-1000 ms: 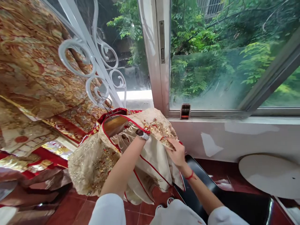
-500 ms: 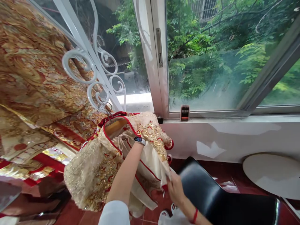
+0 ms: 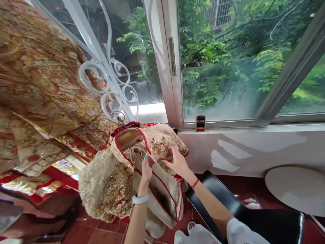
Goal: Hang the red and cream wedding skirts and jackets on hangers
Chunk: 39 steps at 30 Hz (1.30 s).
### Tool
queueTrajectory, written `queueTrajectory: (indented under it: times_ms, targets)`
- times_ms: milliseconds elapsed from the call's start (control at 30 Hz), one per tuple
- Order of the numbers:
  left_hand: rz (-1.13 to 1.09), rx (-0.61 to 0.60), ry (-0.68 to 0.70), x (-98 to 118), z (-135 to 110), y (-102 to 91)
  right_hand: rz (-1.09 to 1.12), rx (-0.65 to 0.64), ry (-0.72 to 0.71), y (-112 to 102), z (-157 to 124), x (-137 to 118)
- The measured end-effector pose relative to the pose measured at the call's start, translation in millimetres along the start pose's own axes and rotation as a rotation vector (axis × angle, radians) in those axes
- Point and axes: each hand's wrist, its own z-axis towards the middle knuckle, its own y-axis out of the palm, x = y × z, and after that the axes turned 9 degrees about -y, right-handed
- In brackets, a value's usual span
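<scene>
Hanging gold robes [image 3: 43,67] beside cream robe [image 3: 109,189]

Black chair [image 3: 215,196] near round white board [image 3: 296,191]; red floor tiles [image 3: 106,237].

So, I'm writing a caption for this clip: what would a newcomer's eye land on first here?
First comes the cream garment with gold sequins and red piping in the centre, the left hand and right hand on its upper part. To the left, red-and-gold brocade garments fill the view beside white scrolled ironwork. On the right, a large window shows bright green trees.
</scene>
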Motion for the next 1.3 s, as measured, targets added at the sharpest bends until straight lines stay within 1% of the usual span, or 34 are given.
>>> queueTrajectory:
  times_ms: [67, 100, 133, 200, 233, 267, 300, 333, 367, 400, 433, 467, 533, 567, 600, 633, 667, 700, 733, 767, 800, 833, 867, 900, 933, 967, 1033, 1067, 1100, 1133, 1167, 1200, 1267, 1300]
  targets:
    - [0.089, -0.005, 0.025, 18, 4, -8.0, -0.071, -0.131, -0.06, 4, 20, -13]
    - [0.162, 0.034, 0.043, 32, 10, -12.6, -0.095, -0.176, -0.085, 6, 30, -22]
    - [0.239, 0.1, 0.062, 48, 18, -17.4, -0.104, -0.183, -0.112, 7, 38, -32]
    - [0.328, 0.236, 0.133, 81, 34, -26.3, -0.071, -0.095, -0.161, 10, 51, -51]
    - [0.343, 0.259, 0.177, 94, 40, -29.8, -0.038, -0.031, -0.174, 12, 56, -58]
    - [0.347, 0.243, 0.222, 103, 43, -32.5, -0.003, 0.012, -0.178, 15, 59, -61]
    - [0.351, 0.206, 0.262, 106, 42, -34.6, 0.025, 0.021, -0.165, 18, 61, -61]
    - [0.356, 0.174, 0.298, 102, 35, -36.7, 0.035, -0.007, -0.135, 21, 61, -58]
    - [0.363, 0.172, 0.327, 92, 24, -39.2, 0.024, -0.062, -0.1, 24, 61, -52]
    - [0.379, 0.215, 0.342, 75, 9, -43.1, -0.002, -0.13, -0.068, 25, 59, -45]
    - [0.4, 0.312, 0.337, 53, -10, -48.8, -0.032, -0.202, -0.047, 24, 57, -38]
    - [0.431, 0.459, 0.285, 28, -31, -56.7, -0.062, -0.274, -0.04, 20, 54, -33]
    - [0.539, 0.825, 0.086, -25, -73, -78.8, -0.126, -0.394, -0.081, 6, 50, -33]
    - [0.598, 0.947, -0.021, -49, -91, -92.1, -0.155, -0.426, -0.117, -2, 49, -38]
    - [0.645, 0.99, -0.1, -69, -106, -105.8, -0.176, -0.431, -0.158, -9, 49, -47]
    - [0.68, 0.994, -0.161, -85, -117, -119.0, -0.178, -0.405, -0.213, -15, 51, -59]
    - [0.702, 0.955, -0.199, -96, -124, -130.9, -0.157, -0.359, -0.287, -17, 56, -72]
    - [0.71, 0.89, -0.214, -102, -128, -140.5, -0.114, -0.315, -0.381, -15, 61, -84]
    - [0.705, 0.819, -0.211, -104, -129, -147.6, -0.065, -0.298, -0.49, -10, 68, -96]
    - [0.694, 0.756, -0.197, -103, -128, -151.5, -0.03, -0.321, -0.602, 0, 75, -105]
    - [0.684, 0.71, -0.178, -99, -125, -152.3, -0.023, -0.379, -0.705, 12, 80, -112]
    - [0.687, 0.676, -0.158, -95, -121, -150.0, -0.041, -0.456, -0.783, 26, 85, -116]
    - [0.703, 0.654, -0.143, -91, -117, -145.0, -0.068, -0.521, -0.828, 40, 87, -118]
    - [0.731, 0.641, -0.133, -88, -113, -137.9, -0.082, -0.555, -0.84, 53, 88, -117]
    - [0.764, 0.623, -0.128, -85, -109, -129.8, -0.062, -0.549, -0.828, 65, 87, -115]
    - [0.788, 0.617, -0.129, -84, -106, -121.8, 0.002, -0.505, -0.791, 73, 86, -111]
    - [0.779, 0.613, -0.141, -85, -104, -111.1, 0.228, -0.343, -0.644, 81, 81, -102]
    - [0.741, 0.61, -0.144, -85, -104, -110.2, 0.345, -0.266, -0.547, 81, 79, -97]
    - [0.684, 0.595, -0.14, -85, -106, -112.7, 0.432, -0.221, -0.464, 80, 77, -93]
    - [0.609, 0.592, -0.13, -84, -109, -118.3, 0.47, -0.221, -0.419, 78, 77, -89]
    - [0.523, 0.606, -0.118, -81, -113, -126.3, 0.457, -0.267, -0.433, 76, 76, -86]
    - [0.434, 0.64, -0.109, -75, -116, -135.7, 0.406, -0.348, -0.514, 74, 77, -86]
    - [0.266, 0.745, -0.108, -59, -123, -154.1, 0.248, -0.517, -0.802, 78, 80, -91]
    - [0.198, 0.798, -0.113, -49, -124, -161.2, 0.168, -0.571, -0.957, 83, 83, -97]
